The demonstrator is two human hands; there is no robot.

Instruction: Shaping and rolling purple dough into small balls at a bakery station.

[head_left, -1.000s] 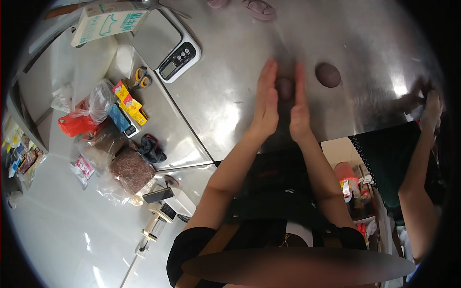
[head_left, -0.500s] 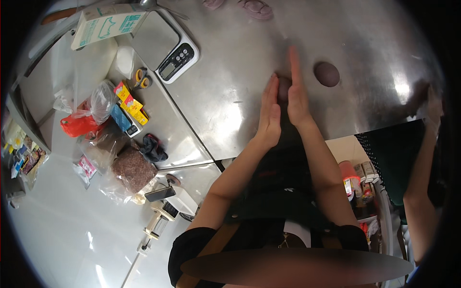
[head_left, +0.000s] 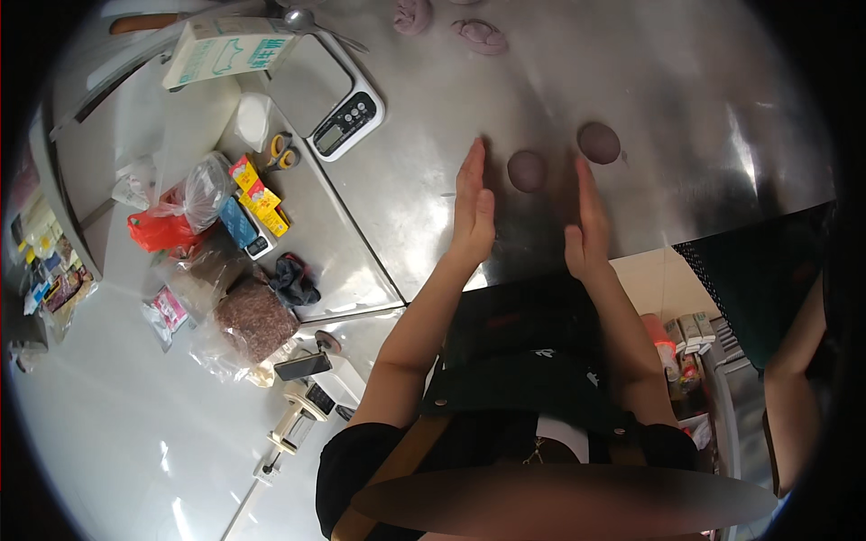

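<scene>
A round purple-grey dough ball point(head_left: 526, 172) rests on the steel table between my two hands. To its left my left hand point(head_left: 474, 204) stands on edge, fingers stretched out and apart from the ball. On the other side my right hand point(head_left: 589, 221) is held the same way, also holding nothing. Its fingertips reach the near edge of a second dough ball point(head_left: 599, 142); whether they touch it I cannot tell. Farther off lie a twisted dough piece point(head_left: 479, 37) and another dough piece point(head_left: 412, 16).
A digital scale point(head_left: 346, 122) stands left, with a carton point(head_left: 225, 54) beside it. Scissors point(head_left: 283, 151), yellow packets point(head_left: 260, 197), a red plastic bag point(head_left: 162, 232) and a bag of brown crumbly stuff point(head_left: 255, 317) lie nearby. A co-worker's arm point(head_left: 794, 388) shows at the right.
My hands have parted from around the dough ball and drawn back toward me, leaving it on the table. The co-worker's hand has left the table at the right.
</scene>
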